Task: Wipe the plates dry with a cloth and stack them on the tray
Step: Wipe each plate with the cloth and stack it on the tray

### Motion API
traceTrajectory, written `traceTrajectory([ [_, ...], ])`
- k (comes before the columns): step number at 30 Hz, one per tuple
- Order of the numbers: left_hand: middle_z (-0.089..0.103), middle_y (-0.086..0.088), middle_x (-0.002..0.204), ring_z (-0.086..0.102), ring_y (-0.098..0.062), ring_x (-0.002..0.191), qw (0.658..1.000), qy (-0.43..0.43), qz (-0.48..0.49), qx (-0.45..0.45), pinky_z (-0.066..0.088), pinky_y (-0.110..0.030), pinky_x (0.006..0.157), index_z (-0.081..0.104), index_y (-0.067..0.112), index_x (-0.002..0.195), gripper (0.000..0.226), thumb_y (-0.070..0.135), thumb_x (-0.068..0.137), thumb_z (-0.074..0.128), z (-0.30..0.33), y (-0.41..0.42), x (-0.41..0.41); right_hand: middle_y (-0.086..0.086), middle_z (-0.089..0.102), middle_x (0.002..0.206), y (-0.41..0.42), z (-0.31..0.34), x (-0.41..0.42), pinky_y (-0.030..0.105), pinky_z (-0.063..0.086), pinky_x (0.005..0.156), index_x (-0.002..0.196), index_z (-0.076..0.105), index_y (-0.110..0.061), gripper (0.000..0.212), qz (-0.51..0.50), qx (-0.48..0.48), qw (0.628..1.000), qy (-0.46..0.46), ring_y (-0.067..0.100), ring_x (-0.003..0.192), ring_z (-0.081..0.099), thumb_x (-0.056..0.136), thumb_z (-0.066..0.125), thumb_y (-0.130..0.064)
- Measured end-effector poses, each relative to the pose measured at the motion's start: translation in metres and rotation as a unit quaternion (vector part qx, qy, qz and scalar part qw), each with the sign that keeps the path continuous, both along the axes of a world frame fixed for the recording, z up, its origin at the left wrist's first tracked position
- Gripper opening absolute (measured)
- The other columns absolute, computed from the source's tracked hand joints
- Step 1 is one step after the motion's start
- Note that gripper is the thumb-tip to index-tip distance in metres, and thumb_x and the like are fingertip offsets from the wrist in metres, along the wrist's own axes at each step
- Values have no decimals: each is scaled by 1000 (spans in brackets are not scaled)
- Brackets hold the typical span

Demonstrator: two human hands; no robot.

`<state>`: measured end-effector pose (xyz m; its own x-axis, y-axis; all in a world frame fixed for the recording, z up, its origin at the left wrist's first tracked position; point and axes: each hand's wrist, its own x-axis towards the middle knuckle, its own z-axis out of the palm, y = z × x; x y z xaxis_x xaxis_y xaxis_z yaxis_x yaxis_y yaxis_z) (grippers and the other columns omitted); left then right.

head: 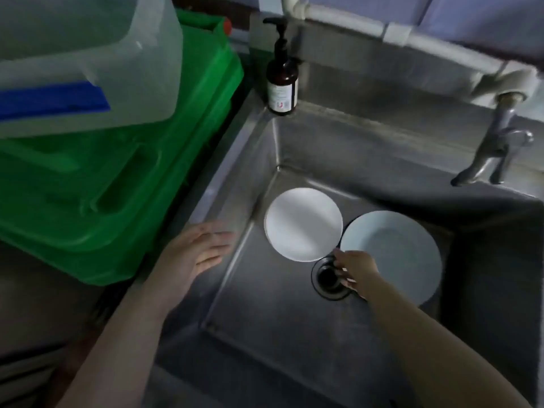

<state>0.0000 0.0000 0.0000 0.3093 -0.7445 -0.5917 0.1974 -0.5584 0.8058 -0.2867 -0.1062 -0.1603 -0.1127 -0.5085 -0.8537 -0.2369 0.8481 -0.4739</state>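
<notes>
We're right at the start here: two white plates lie down in the steel sink [338, 136], and neither looks wiped or stacked yet. The smaller plate [303, 224] rests flat on the sink floor towards the far left corner of the basin, untouched. The larger plate [403, 248] sits just to its right, its rim touching or slightly overlapping the smaller one, its near edge beside the drain [329, 279] in the middle of the floor. The right hand [357, 270] is down on that larger plate's near-left rim, fingers curled over the edge, so I'd call that a grip taking hold, though whether the plate has left the floor I can't tell. The left hand [195, 250] hovers over the sink's left rim, fingers straight and spread, holding nothing. No cloth shows anywhere in this view, and no plates are stacked anywhere that I can see. Stacked green trays [132, 178] wait just beyond the sink's left edge, with a translucent plastic jug [88, 48] sitting on top of them, which may need shifting before anything goes there. A brown pump bottle [282, 81] stands at the sink's far left corner, the tap [494, 151] hangs over the far right. So, by my reckoning: lifting out, drying and stacking all still lie ahead, for both plates.
</notes>
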Motion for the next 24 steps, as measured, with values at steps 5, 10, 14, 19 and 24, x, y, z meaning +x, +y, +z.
traceTrajectory([
  [5,75,-2,104,72,-17,94,999,11,49,18,51,-31,85,63,22,111,21,14,97,50,-19,20,-1,10,62,67,-9,-22,24,23,43,45,89,63,-2,22,-8,59,998,-18,19,49,53,83,74,-20],
  [10,75,-1,104,71,-18,98,997,34,71,24,51,-30,82,63,22,112,27,20,85,64,-35,36,-4,12,66,73,-11,-36,34,22,46,41,85,61,-1,30,-27,50,998,1,21,50,55,79,79,-25],
  [14,75,0,105,71,-17,99,996,30,67,40,49,-32,85,65,25,111,29,27,83,62,-46,48,-5,12,66,66,-11,-44,38,24,48,43,76,61,0,32,-55,42,997,30,21,47,55,77,80,-26],
  [19,75,2,104,71,-16,98,995,32,79,53,48,-30,82,63,24,111,21,21,92,57,-57,57,-7,8,63,50,-7,-43,39,19,36,38,71,66,-1,28,-11,20,995,95,16,33,48,81,70,-26],
  [24,75,-1,104,71,-18,99,994,37,82,55,49,-33,84,64,23,110,34,30,76,69,-58,57,-17,18,65,64,-6,-40,36,13,31,30,86,63,7,22,-27,16,998,63,14,22,44,84,65,-15],
])
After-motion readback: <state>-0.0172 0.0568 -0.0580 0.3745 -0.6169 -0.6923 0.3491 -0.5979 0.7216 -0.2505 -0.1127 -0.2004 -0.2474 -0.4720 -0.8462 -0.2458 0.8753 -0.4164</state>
